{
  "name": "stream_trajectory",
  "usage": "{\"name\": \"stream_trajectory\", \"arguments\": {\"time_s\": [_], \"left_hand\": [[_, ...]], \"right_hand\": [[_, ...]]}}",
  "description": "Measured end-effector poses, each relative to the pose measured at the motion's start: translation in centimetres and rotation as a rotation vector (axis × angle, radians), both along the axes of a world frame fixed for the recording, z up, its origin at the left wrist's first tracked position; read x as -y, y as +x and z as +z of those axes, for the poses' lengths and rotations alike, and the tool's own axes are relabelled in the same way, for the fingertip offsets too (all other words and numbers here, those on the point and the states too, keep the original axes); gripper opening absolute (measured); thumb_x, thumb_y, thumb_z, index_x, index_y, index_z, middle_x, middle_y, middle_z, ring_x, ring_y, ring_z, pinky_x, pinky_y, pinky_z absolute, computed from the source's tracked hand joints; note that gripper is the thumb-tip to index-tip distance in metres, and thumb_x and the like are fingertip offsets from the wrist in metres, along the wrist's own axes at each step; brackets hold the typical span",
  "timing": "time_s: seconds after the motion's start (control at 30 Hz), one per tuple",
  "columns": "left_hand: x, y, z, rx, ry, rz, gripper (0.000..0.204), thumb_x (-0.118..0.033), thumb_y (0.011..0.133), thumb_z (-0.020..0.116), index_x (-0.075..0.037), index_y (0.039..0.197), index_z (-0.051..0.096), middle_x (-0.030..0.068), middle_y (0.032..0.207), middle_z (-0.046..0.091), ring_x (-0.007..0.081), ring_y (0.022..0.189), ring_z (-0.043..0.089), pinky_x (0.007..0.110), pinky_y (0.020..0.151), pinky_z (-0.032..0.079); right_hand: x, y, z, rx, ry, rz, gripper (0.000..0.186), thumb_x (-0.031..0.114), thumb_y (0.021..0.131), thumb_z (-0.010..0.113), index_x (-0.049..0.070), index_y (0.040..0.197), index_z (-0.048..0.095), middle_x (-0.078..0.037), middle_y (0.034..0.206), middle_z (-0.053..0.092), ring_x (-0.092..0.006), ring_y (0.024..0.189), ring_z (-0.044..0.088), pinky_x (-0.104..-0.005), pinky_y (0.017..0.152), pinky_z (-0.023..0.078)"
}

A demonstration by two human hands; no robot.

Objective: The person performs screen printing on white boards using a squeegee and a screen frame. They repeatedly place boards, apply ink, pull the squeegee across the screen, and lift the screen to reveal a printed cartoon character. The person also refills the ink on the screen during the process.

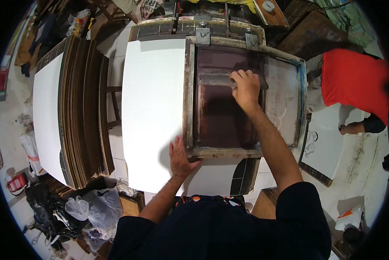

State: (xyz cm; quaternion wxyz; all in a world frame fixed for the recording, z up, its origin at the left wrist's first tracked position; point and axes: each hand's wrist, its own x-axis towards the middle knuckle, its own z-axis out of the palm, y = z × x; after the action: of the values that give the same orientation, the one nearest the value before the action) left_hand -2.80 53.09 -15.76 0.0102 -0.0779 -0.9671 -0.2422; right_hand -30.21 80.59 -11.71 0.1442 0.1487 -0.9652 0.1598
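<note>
A wooden screen-printing frame point(188, 95) lies over a large white sheet point(153, 104) on the table in front of me. Its dark maroon mesh point(224, 117) fills the middle, with a paler strip at the right. My right hand point(247, 89) is closed round a long squeegee point(214, 78), which lies crosswise on the upper part of the mesh. At the frame's near left corner, my left hand point(180, 158) rests with fingers stretched on the white sheet, its thumb beside the frame's lower edge. Two metal hinge clamps point(203, 36) hold the frame's far side.
To the left stands a thick stack of brown boards point(79, 112) with a white sheet on its face. A person in a red top point(354, 82) bends at the right over a white printed sheet point(326, 138). Plastic bags point(99, 208) lie at the lower left.
</note>
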Motion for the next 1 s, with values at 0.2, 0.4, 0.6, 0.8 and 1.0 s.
{"name": "stream_trajectory", "arguments": {"time_s": [0.2,0.4,0.6,0.8,1.0], "left_hand": [[0.2,-0.2,-0.1,0.028,0.007,0.01,0.132,-0.038,0.063,0.097,0.011,0.16,0.022,0.033,0.161,0.036,0.0441,0.154,0.033,0.061,0.128,0.019],[0.1,-1.0,-0.6,-0.05,-0.001,-0.012,0.129,-0.042,0.065,0.095,0.011,0.159,0.025,0.0287,0.162,0.037,0.0418,0.156,0.031,0.06,0.128,0.019],[0.1,-0.9,-0.7,-0.087,-0.002,-0.014,0.128,-0.04,0.067,0.096,0.01,0.16,0.023,0.0286,0.162,0.037,0.0408,0.155,0.032,0.059,0.128,0.02],[0.0,-0.9,-0.4,-0.105,0.028,-0.025,0.125,-0.036,0.068,0.095,0.009,0.16,0.023,0.0281,0.161,0.038,0.0401,0.156,0.031,0.058,0.129,0.019],[0.2,-0.9,-0.8,-0.137,0.059,-0.023,0.121,-0.034,0.072,0.092,0.009,0.161,0.022,0.0291,0.162,0.037,0.0412,0.155,0.032,0.057,0.129,0.019]], "right_hand": [[0.6,-5.3,0.1,-0.244,-0.083,-0.037,0.026,0.01,0.081,0.079,0.016,0.105,0.071,-0.001,0.101,0.065,-0.0266,0.102,0.06,-0.0455,0.093,0.044],[0.8,-8.2,-0.8,-0.168,0.059,-0.089,0.038,0.012,0.083,0.081,0.019,0.117,0.064,-0.001,0.107,0.061,-0.0259,0.105,0.059,-0.0441,0.096,0.044],[1.2,3.1,-0.1,-0.111,0.109,-0.099,0.032,0.013,0.081,0.079,0.016,0.109,0.067,-0.003,0.1,0.06,-0.0281,0.101,0.059,-0.046,0.092,0.045],[2.6,21.1,1.8,0.15,0.077,-0.107,0.051,0.004,0.066,0.082,0.016,0.113,0.066,-0.004,0.106,0.06,-0.0279,0.105,0.059,-0.0462,0.098,0.044],[2.7,24.9,1.3,0.155,0.039,-0.095,0.054,0.003,0.064,0.082,0.015,0.114,0.065,-0.003,0.108,0.059,-0.026,0.104,0.058,-0.0469,0.1,0.043]]}}
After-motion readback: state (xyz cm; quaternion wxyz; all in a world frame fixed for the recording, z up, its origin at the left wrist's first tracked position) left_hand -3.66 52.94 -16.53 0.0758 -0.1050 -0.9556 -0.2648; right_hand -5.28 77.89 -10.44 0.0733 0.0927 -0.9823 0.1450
